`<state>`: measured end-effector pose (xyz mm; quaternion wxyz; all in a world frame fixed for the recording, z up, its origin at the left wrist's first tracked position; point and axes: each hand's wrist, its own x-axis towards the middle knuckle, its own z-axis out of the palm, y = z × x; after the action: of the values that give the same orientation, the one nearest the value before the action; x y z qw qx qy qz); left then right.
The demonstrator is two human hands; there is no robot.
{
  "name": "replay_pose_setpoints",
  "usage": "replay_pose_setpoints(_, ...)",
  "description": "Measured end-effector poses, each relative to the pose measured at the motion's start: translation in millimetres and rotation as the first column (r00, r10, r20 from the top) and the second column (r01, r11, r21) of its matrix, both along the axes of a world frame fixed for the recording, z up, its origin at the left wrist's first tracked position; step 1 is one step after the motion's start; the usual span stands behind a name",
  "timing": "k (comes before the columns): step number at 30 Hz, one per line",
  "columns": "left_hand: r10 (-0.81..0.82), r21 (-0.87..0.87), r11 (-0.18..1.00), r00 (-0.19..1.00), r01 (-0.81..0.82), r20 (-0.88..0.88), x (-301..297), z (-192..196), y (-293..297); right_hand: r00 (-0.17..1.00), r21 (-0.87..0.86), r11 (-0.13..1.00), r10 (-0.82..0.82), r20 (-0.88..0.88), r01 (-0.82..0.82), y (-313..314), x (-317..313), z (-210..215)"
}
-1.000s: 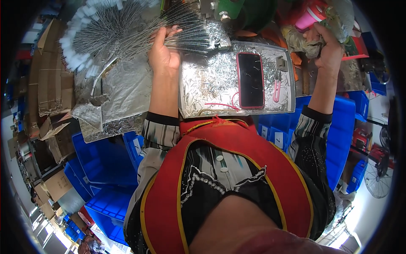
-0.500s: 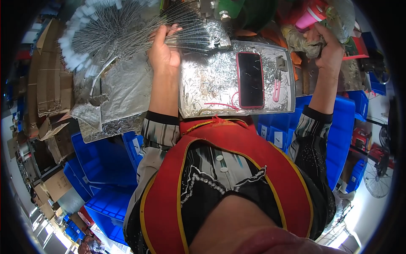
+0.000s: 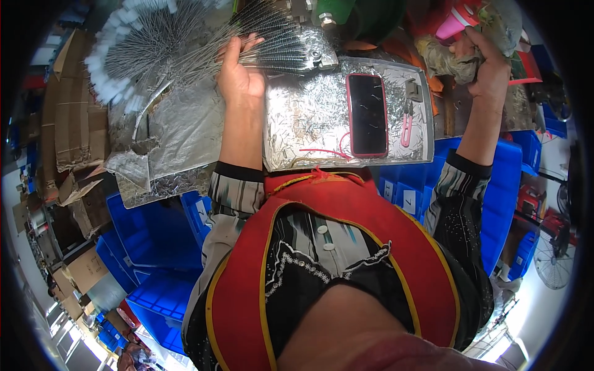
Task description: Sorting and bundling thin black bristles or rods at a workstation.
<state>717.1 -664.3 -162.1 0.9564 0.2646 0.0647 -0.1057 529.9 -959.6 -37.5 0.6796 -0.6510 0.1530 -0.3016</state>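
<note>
My left hand (image 3: 242, 74) is closed round a fanned bundle of thin twisted-wire brushes (image 3: 272, 40), with dark bristled ends pointing right. Bare wire stems run left from it to a round spread of more brushes (image 3: 145, 52) with white tips. My right hand (image 3: 490, 65) is at the far right beside a crumpled beige wrapping (image 3: 450, 60). Its fingers curl, partly hidden, and what they hold cannot be made out. Just past its fingertips is a pink cup-shaped thing (image 3: 455, 26).
Between my arms lies a shallow white tray (image 3: 424, 139) with wire clippings, a phone (image 3: 367, 114) and pink-handled snippers (image 3: 406, 127). Behind it stands a green machine part (image 3: 334, 11) with bolts. Blue bins (image 3: 151, 232) stand below the bench; a cardboard box (image 3: 80, 105) is at left.
My right hand has shifted slightly to the right. My left hand keeps its hold on the brushes, almost unmoved.
</note>
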Motion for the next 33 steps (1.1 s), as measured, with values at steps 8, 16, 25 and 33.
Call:
replay_pose_setpoints(8, 0.01, 0.024, 1.0, 1.0, -0.01, 0.007, -2.5, 5.5, -4.7, 0.997, 0.007, 0.998, -0.065, 0.04, 0.065, 8.6, -0.9, -5.5)
replay_pose_setpoints(16, -0.02, 0.03, 0.999, 0.998, 0.018, 0.054, -0.2, 6.9, -5.7, 0.995, 0.042, 0.994, -0.101, 0.026, 0.1, 11.8, -0.2, -7.0)
replay_pose_setpoints(25, -0.013, 0.025, 1.0, 0.998, 0.011, 0.066, 2.5, 1.2, -5.6, 0.999, -0.103, 0.995, 0.022, 0.037, -0.018, -14.9, -6.5, -2.7)
replay_pose_setpoints(33, -0.004, -0.015, 1.0, 0.998, 0.005, 0.057, -0.5, 4.9, -14.0, 0.931, -0.615, 0.737, -0.051, 0.363, 0.28, 5.0, 8.5, -55.3)
